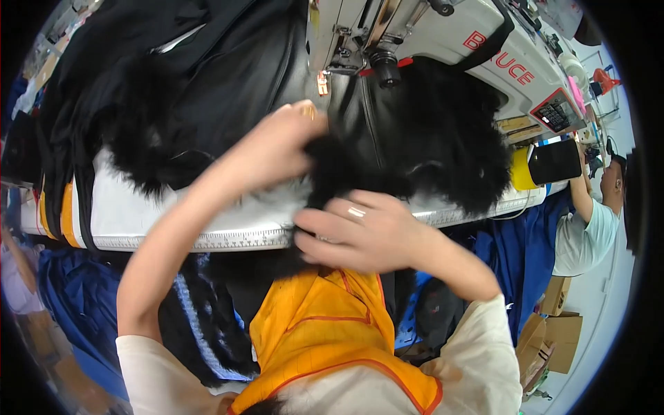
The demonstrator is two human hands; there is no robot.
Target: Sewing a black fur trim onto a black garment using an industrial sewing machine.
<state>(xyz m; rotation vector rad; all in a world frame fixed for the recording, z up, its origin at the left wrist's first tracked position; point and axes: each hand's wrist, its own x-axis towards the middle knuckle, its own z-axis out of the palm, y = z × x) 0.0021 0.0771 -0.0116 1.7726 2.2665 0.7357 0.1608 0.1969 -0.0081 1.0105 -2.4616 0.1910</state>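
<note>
Black fur-trimmed garment (415,149) lies on the white sewing table (131,214), under the head of the sewing machine (443,34). Smooth black panel with a seam line runs from the needle area toward the person, so its long axis is roughly away-to-near, tilted slightly toward the left at the near end. The fur edge spreads to the right, and a narrower strip of it drops over the table's front edge.

Left hand (273,149): fingers curled shut, pinching a tuft of the fur near the seam, just below the presser foot (385,69).

Right hand (360,232): at the ruler-marked table edge, fingers folded over the fur strip where it hangs off; ring visible. Closed on the fur, though the fingertips are hidden.

More black fabric (173,62) piled far left on the table. Orange vest (325,332) on the person's chest below. Another person (588,221) in a light shirt at far right, near cardboard boxes (560,325).
</note>
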